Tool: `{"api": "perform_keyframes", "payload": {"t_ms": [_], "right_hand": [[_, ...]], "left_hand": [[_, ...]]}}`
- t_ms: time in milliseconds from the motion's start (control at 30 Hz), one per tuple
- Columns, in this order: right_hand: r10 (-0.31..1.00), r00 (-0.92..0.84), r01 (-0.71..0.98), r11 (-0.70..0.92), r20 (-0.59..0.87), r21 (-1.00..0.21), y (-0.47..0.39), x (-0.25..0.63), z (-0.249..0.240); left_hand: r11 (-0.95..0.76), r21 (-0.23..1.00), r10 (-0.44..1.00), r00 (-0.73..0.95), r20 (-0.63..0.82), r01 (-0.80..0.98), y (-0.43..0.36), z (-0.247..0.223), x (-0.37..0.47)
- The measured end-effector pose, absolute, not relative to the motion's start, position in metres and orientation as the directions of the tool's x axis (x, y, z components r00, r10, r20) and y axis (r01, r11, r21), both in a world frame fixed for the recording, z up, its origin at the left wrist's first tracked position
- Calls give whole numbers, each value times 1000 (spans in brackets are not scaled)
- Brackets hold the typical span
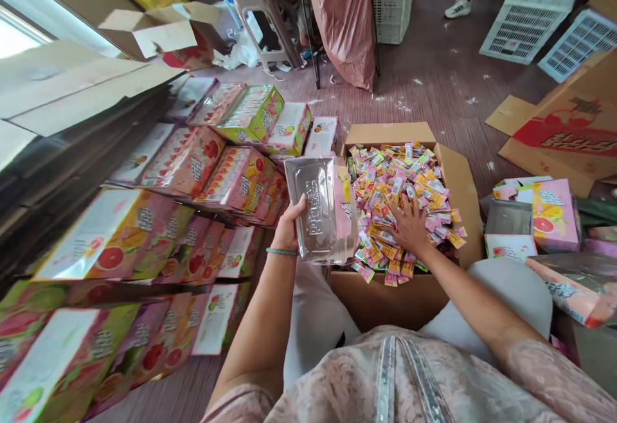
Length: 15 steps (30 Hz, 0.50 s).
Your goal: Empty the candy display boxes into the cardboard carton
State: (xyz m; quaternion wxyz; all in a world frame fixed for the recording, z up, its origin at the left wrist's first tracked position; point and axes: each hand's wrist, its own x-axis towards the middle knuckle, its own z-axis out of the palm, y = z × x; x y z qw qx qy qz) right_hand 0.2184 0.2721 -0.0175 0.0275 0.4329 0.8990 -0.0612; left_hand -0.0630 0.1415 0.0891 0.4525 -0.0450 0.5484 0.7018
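My left hand point(288, 225), with a teal bracelet at the wrist, grips a clear plastic tray with embossed letters point(311, 217). A pink printed panel point(343, 198) runs along the tray's right side, and the tray is tilted beside the carton. My right hand point(409, 222) rests with fingers spread on a heap of small colourful sachets point(385, 182). Those sachets fill an open cardboard carton point(456, 179) between my knees. Whether any sachet lies beneath my right palm is hidden.
Rows of printed fruit boxes point(187, 159) stack up at left. More boxes point(554, 214) and an opened carton point(573, 127) lie at right. Ahead are a stool point(263, 5), pink cloth point(342, 18), white crates point(527, 18) and another person's foot point(457, 7).
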Motion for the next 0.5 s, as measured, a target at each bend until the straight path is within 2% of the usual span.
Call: {"api": "perform_keyframes", "payload": {"t_ms": [167, 333, 500], "right_hand": [[811, -562, 826, 561, -162, -57, 324, 181, -16], [754, -609, 790, 604, -246, -105, 373, 145, -13], [701, -652, 755, 638, -290, -154, 370, 117, -25]], "left_hand": [[2, 741, 538, -624, -567, -672, 143, 57, -70], [1, 750, 501, -649, -572, -661, 154, 26, -83], [-120, 783, 430, -743, -513, -610, 161, 16, -98]]}}
